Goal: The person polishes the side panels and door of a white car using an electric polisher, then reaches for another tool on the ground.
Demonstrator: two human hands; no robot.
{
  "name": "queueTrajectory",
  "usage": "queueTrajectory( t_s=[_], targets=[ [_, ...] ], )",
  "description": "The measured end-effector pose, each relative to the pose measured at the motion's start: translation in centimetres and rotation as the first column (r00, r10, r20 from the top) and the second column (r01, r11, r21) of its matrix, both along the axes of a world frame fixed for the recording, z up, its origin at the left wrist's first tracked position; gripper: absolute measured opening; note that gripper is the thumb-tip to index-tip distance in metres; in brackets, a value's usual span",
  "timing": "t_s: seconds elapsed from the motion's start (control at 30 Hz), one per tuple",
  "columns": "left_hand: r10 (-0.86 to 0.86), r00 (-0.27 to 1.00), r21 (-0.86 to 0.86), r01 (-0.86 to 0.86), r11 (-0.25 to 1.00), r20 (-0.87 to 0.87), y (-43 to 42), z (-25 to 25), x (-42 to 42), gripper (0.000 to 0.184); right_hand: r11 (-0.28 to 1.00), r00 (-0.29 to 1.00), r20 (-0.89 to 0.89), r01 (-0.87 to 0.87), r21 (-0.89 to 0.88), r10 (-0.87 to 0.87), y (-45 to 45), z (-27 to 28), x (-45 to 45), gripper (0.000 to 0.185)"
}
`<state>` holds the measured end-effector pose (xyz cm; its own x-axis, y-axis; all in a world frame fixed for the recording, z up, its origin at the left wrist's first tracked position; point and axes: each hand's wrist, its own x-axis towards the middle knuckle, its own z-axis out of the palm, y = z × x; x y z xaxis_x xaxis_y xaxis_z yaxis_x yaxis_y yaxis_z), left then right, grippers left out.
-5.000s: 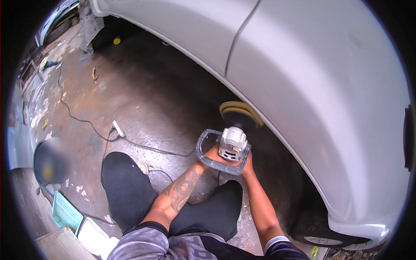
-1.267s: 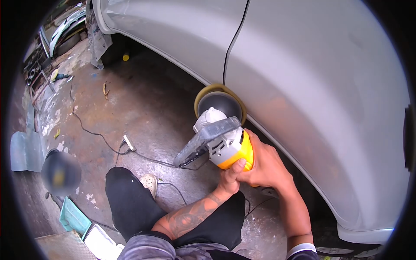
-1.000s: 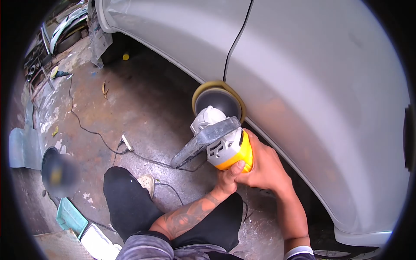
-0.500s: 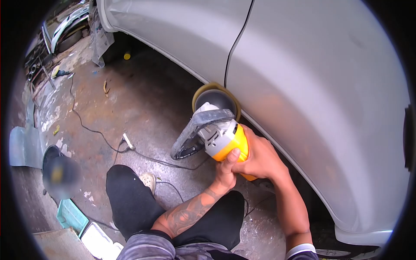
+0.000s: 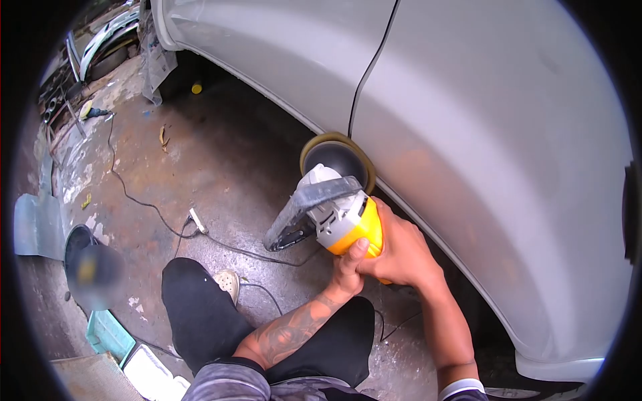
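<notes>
Both hands grip a yellow and grey power polisher [image 5: 338, 224] with a black loop handle. My left hand [image 5: 349, 271] is closed around the near end of its yellow body, thumb on top. From the right side, my right hand [image 5: 404, 247] wraps over the same body; some of its fingers are hidden beneath. At the tool's far end, the round pad [image 5: 336, 160], dark with a tan rim, is tilted against the lower edge of the silver-grey car panel [image 5: 461, 154], by the door seam. I cannot tell whether the pad spins.
A black power cord [image 5: 251, 254] runs across the stained floor to a white connector [image 5: 198, 220]. Left of my legs stand a dark bucket [image 5: 79, 247], a teal tray [image 5: 112, 337] and a white foam box [image 5: 150, 374]. A second tool [image 5: 93, 112] lies at far left.
The polisher's pad and both hands have shifted very slightly down and to the right in view, along the panel's lower edge. The grip of both hands is unchanged.
</notes>
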<state>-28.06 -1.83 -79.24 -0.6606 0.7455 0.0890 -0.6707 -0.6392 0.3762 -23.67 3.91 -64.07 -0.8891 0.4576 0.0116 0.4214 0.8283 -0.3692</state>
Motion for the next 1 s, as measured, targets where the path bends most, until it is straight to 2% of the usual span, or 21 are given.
queueTrajectory(
  t_s=[0.1, 0.13, 0.27, 0.33, 0.37, 0.47, 0.53, 0.6, 0.63, 0.67, 0.73, 0.77, 0.83, 0.87, 0.97, 1.0],
  targets=[
    [0.015, 0.993, 0.011, -0.014, 1.000, -0.118, -0.3, -0.9, 0.1, 0.067, 0.994, 0.984, -0.167, -0.046, 0.094, 0.061, -0.5, -0.4, 0.9, 0.097],
    [0.014, 0.985, 0.035, -0.008, 0.999, -0.170, -0.3, -1.1, 0.2, 0.066, 0.995, 0.984, -0.167, -0.045, 0.091, 0.060, -0.5, -0.3, 1.0, 0.097],
    [-0.009, 0.986, 0.009, 0.011, 1.000, -0.165, -0.7, -0.2, 0.6, 0.064, 0.997, 0.981, -0.181, -0.055, 0.059, 0.065, -0.7, 0.1, 2.0, 0.098],
    [-0.038, 0.961, -0.026, 0.032, 0.999, -0.275, -0.9, -0.4, 0.5, 0.062, 0.995, 0.977, -0.198, -0.063, 0.077, 0.078, -1.1, 0.4, 2.6, 0.099],
    [-0.037, 0.961, -0.024, 0.032, 0.999, -0.275, -1.0, -0.2, 0.2, 0.062, 0.993, 0.965, -0.249, -0.054, 0.104, 0.079, -1.5, 0.8, 2.9, 0.099],
    [-0.036, 0.917, 0.057, 0.064, 0.996, -0.396, -1.6, 0.4, -0.3, 0.060, 0.989, 0.946, -0.317, -0.026, 0.146, 0.072, -2.0, 1.4, 3.3, 0.101],
    [-0.063, 0.921, 0.012, 0.073, 0.997, -0.383, -1.6, 0.8, 0.4, 0.060, 0.995, 0.970, -0.234, -0.039, 0.091, 0.059, -1.6, 1.8, 3.2, 0.102],
    [-0.048, 0.978, -0.001, 0.049, 0.999, -0.202, -1.9, 2.4, 1.1, 0.062, 0.992, 0.975, -0.211, -0.051, 0.118, 0.075, -1.0, 1.7, 2.9, 0.102],
    [-0.036, 0.985, -0.014, 0.034, 0.999, -0.169, -1.6, 2.1, 1.4, 0.063, 0.996, 0.987, -0.148, -0.043, 0.084, 0.056, -0.8, 1.7, 2.8, 0.101],
    [-0.035, 0.984, -0.009, 0.034, 0.999, -0.173, -1.6, 2.2, 1.3, 0.063, 0.998, 0.996, -0.083, -0.035, 0.050, 0.039, -0.7, 1.7, 2.7, 0.100],
    [-0.016, 0.973, -0.015, 0.013, 1.000, -0.229, -1.7, 2.2, 1.0, 0.062, 0.996, 0.990, -0.132, -0.034, 0.082, 0.045, -1.0, 1.4, 2.8, 0.098],
    [-0.018, 0.974, -0.017, 0.014, 1.000, -0.226, -1.6, 1.8, 0.6, 0.062, 0.994, 0.973, -0.219, -0.048, 0.098, 0.068, -1.3, 1.4, 2.8, 0.096],
    [0.004, 0.929, 0.014, 0.001, 1.000, -0.371, -1.5, 0.3, 0.2, 0.060, 0.992, 0.946, -0.319, -0.024, 0.127, 0.064, -1.8, 1.2, 3.0, 0.091],
    [-0.014, 0.929, 0.002, 0.016, 1.000, -0.370, -1.4, -0.3, 0.5, 0.060, 0.993, 0.947, -0.319, -0.009, 0.116, 0.045, -1.8, 1.0, 3.2, 0.091],
    [-0.067, 0.977, -0.019, 0.065, 0.998, -0.203, -1.1, -1.1, 1.6, 0.061, 0.999, 0.989, -0.144, 0.032, -0.020, -0.034, -0.8, 0.4, 3.3, 0.087],
    [-0.077, 0.975, -0.019, 0.074, 0.997, -0.206, -0.9, -1.2, 2.3, 0.061, 0.999, 0.988, -0.148, 0.041, -0.020, -0.044, -0.5, -0.2, 3.7, 0.087]
  ],
)
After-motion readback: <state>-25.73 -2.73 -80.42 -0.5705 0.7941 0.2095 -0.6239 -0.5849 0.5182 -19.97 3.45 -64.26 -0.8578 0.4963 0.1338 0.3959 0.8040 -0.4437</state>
